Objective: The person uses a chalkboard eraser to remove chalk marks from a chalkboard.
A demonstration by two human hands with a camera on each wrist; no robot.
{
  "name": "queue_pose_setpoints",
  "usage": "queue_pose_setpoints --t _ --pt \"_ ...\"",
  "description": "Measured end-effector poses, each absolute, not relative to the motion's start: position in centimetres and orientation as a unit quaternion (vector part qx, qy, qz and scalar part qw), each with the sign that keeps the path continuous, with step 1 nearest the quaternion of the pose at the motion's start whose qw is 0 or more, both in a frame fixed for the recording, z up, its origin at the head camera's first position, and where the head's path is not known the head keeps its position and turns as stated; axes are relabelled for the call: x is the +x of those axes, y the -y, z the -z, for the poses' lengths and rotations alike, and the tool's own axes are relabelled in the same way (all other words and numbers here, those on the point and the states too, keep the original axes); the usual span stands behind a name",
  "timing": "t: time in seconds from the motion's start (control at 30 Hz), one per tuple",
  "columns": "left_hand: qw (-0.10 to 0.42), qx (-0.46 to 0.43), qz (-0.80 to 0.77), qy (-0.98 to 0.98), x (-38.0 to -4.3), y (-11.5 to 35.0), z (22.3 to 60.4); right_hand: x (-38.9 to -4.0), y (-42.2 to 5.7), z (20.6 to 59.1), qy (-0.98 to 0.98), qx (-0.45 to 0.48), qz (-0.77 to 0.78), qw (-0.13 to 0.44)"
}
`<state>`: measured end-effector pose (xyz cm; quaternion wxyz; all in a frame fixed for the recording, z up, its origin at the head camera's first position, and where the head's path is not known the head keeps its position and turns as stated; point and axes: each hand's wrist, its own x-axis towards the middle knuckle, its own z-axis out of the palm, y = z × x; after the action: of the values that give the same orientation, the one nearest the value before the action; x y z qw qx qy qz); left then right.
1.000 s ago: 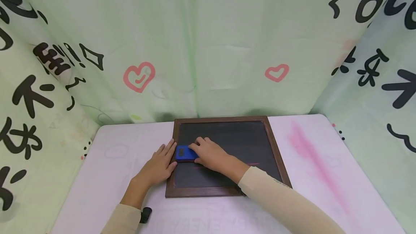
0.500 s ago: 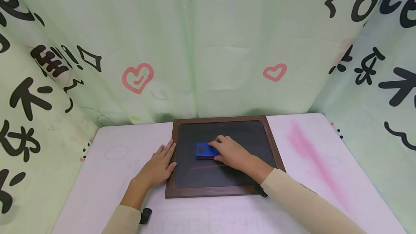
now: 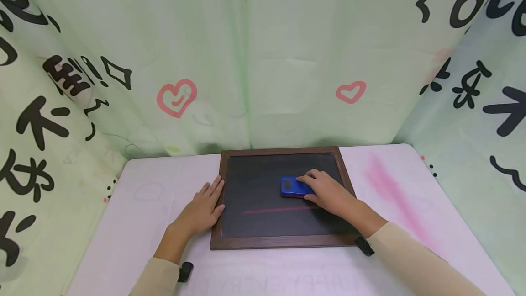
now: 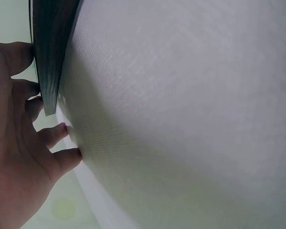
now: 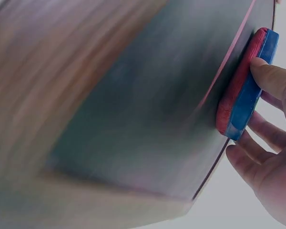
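Observation:
A blackboard [image 3: 263, 177] in a brown wooden frame lies on the table. Across its dark surface runs one pink chalk line [image 3: 271, 210]. My right hand [image 3: 328, 193] grips a chalkboard eraser [image 3: 291, 187] between thumb and fingers, on the board right of its middle. The right wrist view shows the eraser's blue back [image 5: 248, 102] and red felt side [image 5: 238, 86], the felt facing the board. My left hand [image 3: 201, 209] rests on the board's left frame edge with fairly straight fingers; in the left wrist view some fingertips [image 4: 26, 52] touch the frame [image 4: 52, 52].
The board lies on a pale pinkish table [image 3: 164, 186] with a pink smear [image 3: 394, 195] to the right. A light green curtain [image 3: 283, 58] with dark lettering and hearts hangs behind and on both sides. Black straps sit near both wrists.
My right hand has slid the eraser rightward, from the board's left edge to right of its middle, uncovering more of the pink line. My left hand has stayed at the frame.

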<state>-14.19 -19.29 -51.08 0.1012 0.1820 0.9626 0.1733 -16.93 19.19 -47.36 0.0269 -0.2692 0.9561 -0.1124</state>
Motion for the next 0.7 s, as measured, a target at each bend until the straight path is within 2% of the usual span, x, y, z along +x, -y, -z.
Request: queue_pose_setpoints --t 0.37,0.7 --pt "0.099 0.183 -0.172 -0.963 -14.2 19.3 50.9 -16.5 -24.5 47.6 -0.963 -0.237 0.132 -0.005" --pt "0.103 0.183 -0.171 -0.963 -14.4 19.5 51.4 -16.3 -25.3 47.4 -0.961 -0.238 0.144 -0.006"
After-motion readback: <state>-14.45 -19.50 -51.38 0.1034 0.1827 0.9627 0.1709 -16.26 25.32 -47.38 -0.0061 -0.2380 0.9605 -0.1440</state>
